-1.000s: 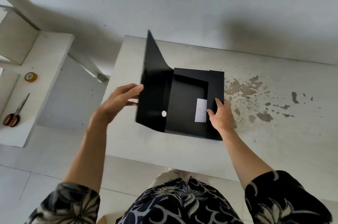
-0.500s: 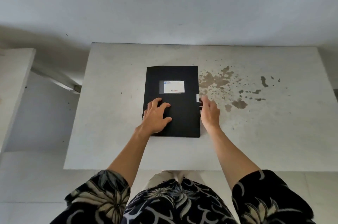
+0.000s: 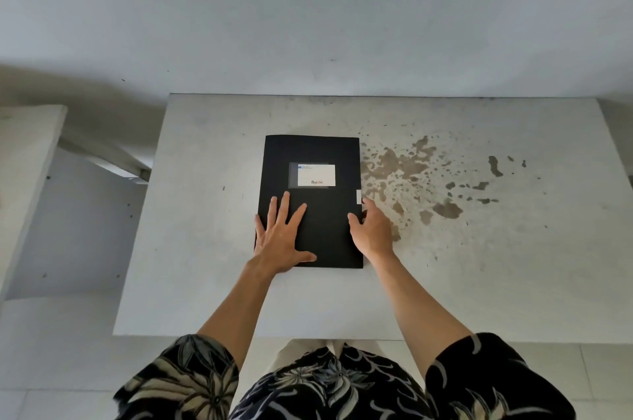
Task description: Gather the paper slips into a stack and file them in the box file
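Observation:
The black box file [image 3: 325, 152] lies closed and flat on the white table [image 3: 205, 275], a white label [image 3: 315, 175] on its cover. My left hand [image 3: 281, 237] rests flat on the cover's near left part, fingers spread. My right hand [image 3: 371, 229] touches the file's right edge, just below a small white tab [image 3: 358, 196] that sticks out there. The paper slips are hidden inside the closed file.
Brown stains [image 3: 404, 168] mark the table to the right of the file. A second white surface [image 3: 24, 159] stands to the left across a gap. A plain wall runs behind the table.
One second ago the file stood open with a white slip inside and my left hand on its lid. The lid has come down shut, and my left hand now lies spread on the cover.

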Tool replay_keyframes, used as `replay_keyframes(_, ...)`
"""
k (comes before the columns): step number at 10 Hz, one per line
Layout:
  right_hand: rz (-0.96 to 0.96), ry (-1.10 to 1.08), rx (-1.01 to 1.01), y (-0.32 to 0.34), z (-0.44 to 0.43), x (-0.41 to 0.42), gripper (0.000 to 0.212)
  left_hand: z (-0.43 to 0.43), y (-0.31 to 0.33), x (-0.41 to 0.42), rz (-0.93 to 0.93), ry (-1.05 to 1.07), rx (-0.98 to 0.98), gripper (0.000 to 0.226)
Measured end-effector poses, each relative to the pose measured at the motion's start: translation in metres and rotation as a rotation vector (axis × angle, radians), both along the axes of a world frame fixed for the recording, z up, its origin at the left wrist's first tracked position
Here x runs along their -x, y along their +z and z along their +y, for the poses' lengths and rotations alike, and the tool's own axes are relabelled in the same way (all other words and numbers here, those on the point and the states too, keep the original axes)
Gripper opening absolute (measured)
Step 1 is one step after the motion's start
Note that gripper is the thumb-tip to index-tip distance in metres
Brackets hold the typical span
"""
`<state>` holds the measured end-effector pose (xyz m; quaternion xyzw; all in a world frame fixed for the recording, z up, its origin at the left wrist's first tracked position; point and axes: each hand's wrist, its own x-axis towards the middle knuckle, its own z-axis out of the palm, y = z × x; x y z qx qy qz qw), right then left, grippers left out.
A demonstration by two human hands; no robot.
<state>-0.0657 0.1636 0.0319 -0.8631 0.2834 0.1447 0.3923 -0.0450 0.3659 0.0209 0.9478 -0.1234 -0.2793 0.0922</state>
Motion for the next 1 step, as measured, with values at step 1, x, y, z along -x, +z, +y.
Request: replay_keyframes(1,0.021,0.029,-0.024,-0.0039,-0.0004,-0.0112,0.059,-0.0023,0.0012,-0.0082,-0.028,-0.004,-0.026,0.119)
